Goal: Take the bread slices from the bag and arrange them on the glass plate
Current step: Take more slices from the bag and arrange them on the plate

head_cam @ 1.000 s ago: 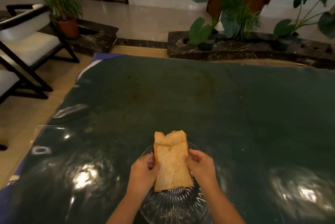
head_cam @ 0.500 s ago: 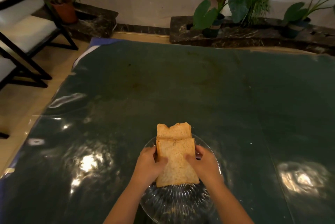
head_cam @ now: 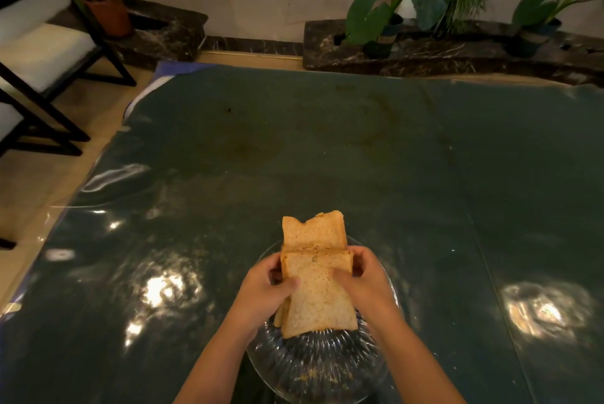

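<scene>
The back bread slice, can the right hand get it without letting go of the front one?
Probably not. The right hand is gripping the front slice together with the left hand, and that slice covers the lower part of the back slice. Only its top pokes out.

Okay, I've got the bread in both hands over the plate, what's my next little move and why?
Probably lower the tan bread slices flat onto the clear ribbed glass plate. Your left hand and right hand both grip them directly above it, and bare glass shows beneath.

Bread slices (head_cam: 318, 297) golden-brown, speckled; glass plate (head_cam: 322, 367) clear, ribbed; table (head_cam: 327, 158) dark green, glossy.
</scene>
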### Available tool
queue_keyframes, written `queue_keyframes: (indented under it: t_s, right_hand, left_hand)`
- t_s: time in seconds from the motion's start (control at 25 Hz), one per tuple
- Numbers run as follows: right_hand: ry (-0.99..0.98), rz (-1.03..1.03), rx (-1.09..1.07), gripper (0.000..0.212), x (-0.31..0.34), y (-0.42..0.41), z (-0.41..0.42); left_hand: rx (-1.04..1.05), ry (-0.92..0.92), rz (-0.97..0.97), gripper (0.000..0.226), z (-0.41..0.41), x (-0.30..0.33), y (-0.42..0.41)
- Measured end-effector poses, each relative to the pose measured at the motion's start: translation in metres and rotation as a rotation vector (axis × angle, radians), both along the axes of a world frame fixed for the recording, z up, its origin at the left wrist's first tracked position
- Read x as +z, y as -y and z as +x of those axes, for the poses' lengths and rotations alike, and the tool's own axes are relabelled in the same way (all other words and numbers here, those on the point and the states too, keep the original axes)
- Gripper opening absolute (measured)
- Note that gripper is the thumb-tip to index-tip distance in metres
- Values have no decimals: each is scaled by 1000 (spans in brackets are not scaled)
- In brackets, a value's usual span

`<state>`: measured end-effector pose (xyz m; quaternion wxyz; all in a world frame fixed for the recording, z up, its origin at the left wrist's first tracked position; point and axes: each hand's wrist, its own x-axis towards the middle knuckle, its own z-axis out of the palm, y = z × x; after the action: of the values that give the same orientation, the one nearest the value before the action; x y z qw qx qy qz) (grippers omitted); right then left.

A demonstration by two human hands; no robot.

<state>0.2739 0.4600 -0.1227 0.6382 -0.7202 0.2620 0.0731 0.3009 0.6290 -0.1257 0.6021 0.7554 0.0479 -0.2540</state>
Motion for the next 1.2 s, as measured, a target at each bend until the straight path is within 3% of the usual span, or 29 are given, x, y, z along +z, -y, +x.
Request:
queue_keyframes:
  t_s: [0.44,0.68,0.96,1.04,1.12,1.2]
  right_hand:
    - [-70,121,-15,24,3,5,-40]
    - [-96,35,-32,41,-13,3,-38]
    - [-91,21,-8,24,-13,5,-23]
    - [-67,-75,-18,31,-13,6,-25]
    - [-40,-315,-46,44,-14,5,-36]
    - [5,-474,-71,32,-16,-1,-49]
  left_hand:
    - [-10,-42,58,28,-37,2,-9]
    - [132,-78,53,60,-38,-14,-3]
    - [127,17,59,46,-27,-18,4]
    - [137,91,140,41,-26,-16,5]
    - [204,220,318,47,-34,-16,5]
    - [229,379,450,36,-47,-17,8]
